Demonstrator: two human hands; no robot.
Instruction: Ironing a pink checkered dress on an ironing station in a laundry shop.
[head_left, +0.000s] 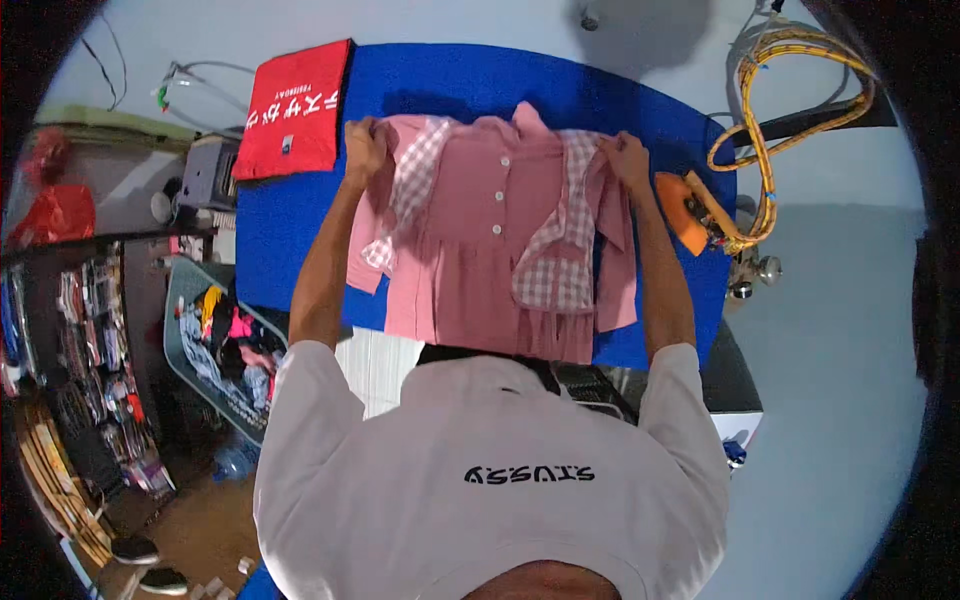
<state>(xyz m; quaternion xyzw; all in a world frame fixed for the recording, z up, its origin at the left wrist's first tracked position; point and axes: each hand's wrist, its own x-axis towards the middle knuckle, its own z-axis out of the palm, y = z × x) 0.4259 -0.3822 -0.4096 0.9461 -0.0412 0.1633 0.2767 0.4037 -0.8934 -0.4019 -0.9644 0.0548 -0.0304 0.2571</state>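
Note:
A pink button-front child's dress (465, 187) with white buttons lies spread on the blue-covered table (292, 247) before me. Its collar faces the far side and its gathered skirt hangs towards my body. Two pink-and-white gingham panels (559, 277) run down from the shoulders, the right one ending in a wide flap. My left hand (365, 154) grips the dress at the left shoulder. At the opposite shoulder, the fingers of my right hand (626, 159) pinch the cloth. Both sleeves slant downward beside the body of the dress.
A folded red garment with white print (296, 112) lies at the back left. An orange iron (682, 214) rests at the right edge, its yellow cord (765, 150) looping up the wall. Left of the table stands a grey-green basket (176, 322) of mixed clothes.

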